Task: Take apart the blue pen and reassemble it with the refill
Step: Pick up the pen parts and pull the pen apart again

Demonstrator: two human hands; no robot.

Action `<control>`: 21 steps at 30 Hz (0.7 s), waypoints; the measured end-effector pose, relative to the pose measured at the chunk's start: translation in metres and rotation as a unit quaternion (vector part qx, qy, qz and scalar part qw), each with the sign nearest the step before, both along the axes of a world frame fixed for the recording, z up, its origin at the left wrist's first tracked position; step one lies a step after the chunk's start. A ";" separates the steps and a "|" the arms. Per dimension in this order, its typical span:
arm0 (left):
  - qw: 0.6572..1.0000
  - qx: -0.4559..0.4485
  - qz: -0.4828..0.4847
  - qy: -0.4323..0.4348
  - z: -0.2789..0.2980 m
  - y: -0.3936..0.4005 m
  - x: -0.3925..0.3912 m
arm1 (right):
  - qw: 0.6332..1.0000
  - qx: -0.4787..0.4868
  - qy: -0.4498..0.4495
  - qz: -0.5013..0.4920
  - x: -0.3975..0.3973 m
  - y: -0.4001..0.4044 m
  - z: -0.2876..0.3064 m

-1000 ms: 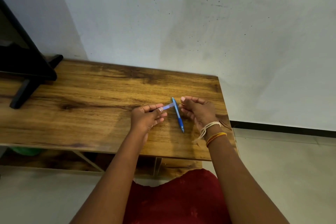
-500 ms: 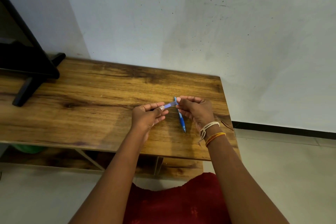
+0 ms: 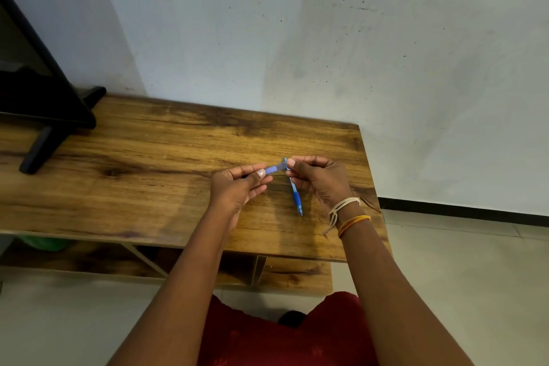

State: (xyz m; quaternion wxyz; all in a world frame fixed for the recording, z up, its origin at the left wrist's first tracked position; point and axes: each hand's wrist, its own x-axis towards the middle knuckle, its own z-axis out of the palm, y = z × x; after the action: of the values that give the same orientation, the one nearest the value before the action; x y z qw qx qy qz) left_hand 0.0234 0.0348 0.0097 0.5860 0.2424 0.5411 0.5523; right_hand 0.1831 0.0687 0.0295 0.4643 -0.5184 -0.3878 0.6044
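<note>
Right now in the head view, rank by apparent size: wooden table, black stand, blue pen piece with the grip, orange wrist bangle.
1. wooden table
2. black stand, cut off at the frame edge
3. blue pen piece with the grip
4. orange wrist bangle, close to the pen piece; unsure.

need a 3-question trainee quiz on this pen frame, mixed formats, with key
1. True or false: both pen pieces are lifted clear of the wooden table.
2. Which hand pinches the translucent blue barrel piece at its left end? A) left hand B) right hand C) neither
3. Fill in: the blue-grip pen section lies with its tip pointing ____ the person.

Key
1. False: the grip section appears to lie on the table, its upper end at the right hand's fingers.
2. A
3. toward
</note>
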 end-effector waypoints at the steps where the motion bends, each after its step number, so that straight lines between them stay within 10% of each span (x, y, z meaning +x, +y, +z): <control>1: 1.000 0.001 0.001 0.002 0.000 0.000 -0.001 | 1.000 0.006 -0.008 0.004 0.000 0.000 0.000; 21: 1.000 -0.024 0.002 0.014 -0.001 -0.002 0.001 | 0.997 0.034 -0.010 -0.065 -0.028 -0.002 -0.013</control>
State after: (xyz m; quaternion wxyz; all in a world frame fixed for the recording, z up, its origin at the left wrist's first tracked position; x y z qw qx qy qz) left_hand 0.0242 0.0325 0.0089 0.5831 0.2352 0.5624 0.5370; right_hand 0.1549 0.0670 0.0160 0.5159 -0.5323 -0.3789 0.5541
